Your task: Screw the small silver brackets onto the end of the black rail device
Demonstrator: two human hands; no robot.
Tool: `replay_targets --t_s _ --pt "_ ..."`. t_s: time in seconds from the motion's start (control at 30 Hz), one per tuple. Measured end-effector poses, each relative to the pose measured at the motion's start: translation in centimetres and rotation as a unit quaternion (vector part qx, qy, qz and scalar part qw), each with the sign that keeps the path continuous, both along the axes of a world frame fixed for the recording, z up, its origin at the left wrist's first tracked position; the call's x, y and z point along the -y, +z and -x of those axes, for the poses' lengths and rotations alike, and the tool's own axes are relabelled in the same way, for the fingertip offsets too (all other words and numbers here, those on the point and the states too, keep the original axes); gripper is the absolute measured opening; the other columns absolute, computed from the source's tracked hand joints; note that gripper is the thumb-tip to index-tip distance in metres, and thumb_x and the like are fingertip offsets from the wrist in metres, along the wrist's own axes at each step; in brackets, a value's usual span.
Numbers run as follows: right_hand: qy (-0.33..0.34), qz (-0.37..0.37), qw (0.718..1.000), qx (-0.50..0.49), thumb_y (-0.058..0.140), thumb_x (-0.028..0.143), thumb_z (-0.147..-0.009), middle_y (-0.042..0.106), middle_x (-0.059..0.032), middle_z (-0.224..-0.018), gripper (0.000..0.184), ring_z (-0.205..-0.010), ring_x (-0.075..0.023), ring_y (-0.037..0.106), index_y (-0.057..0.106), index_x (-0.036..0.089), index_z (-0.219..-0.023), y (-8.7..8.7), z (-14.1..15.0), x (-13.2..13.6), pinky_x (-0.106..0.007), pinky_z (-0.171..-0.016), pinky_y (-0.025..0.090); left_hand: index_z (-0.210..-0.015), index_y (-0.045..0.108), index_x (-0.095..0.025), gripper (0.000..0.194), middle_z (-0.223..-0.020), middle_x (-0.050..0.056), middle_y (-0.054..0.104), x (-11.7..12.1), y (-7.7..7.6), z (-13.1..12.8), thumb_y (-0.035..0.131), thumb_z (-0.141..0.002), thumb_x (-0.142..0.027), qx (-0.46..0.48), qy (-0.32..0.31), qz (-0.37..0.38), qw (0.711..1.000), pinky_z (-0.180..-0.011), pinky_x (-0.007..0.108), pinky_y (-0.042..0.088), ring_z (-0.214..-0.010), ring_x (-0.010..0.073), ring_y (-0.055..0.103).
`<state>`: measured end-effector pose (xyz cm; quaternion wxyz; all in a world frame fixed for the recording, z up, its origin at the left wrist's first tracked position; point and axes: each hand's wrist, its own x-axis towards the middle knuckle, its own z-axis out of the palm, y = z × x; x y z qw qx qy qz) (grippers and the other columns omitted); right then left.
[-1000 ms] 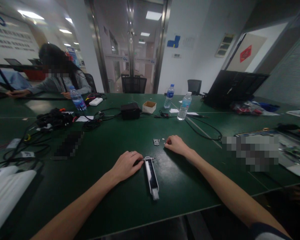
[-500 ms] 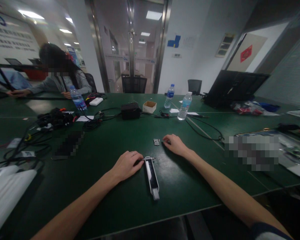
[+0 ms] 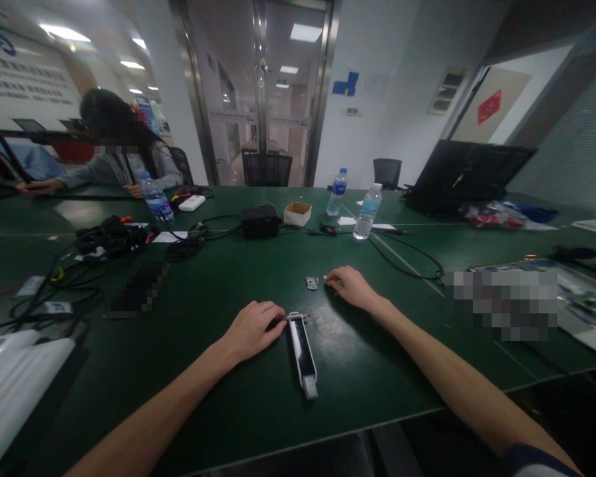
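A slim white device with a dark glossy face (image 3: 304, 354) lies on the green table, its grey-white plug-like end toward me. At its far end, a thin metal piece (image 3: 300, 317) runs crosswise. My left hand (image 3: 252, 331) rests beside that end, thumb and fingers closed at the metal piece's left tip; what they pinch is hidden. Further off and to the right, my right hand (image 3: 351, 287) is low over the table, fingers curled together around a small shiny bit (image 3: 326, 278) at the tips. Just left of it lies a small flat metal plate (image 3: 312, 283).
Two water bottles (image 3: 368, 212) and a small open box (image 3: 298, 214) stand beyond my hands, near a black box (image 3: 259, 221). Cables (image 3: 186, 246) and a dark phone-like slab (image 3: 138, 289) lie left. Electronics (image 3: 581, 291) sit right. A person (image 3: 124, 152) sits across.
My right hand has shifted slightly, and a small shiny bit now shows at its fingertips. My left hand and the device stay in place.
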<state>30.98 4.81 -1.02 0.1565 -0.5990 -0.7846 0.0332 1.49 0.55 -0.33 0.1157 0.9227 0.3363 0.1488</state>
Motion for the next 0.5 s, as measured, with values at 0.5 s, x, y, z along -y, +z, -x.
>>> replay_targets --t_s 0.5 --pt "-0.039 0.087 0.995 -0.032 0.059 0.016 -0.084 0.071 -0.0051 -0.090 0.016 -0.081 -0.0160 0.066 0.070 0.017 -0.096 0.78 0.07 0.49 -0.021 -0.069 0.046 -0.105 0.060 -0.018 0.018 -0.101 0.004 0.063 0.04 0.03 -0.03 0.051 -0.093 -0.025 -0.004 0.002 -0.003 1.000 -0.076 0.032 0.044 -0.085 0.0181 0.058"
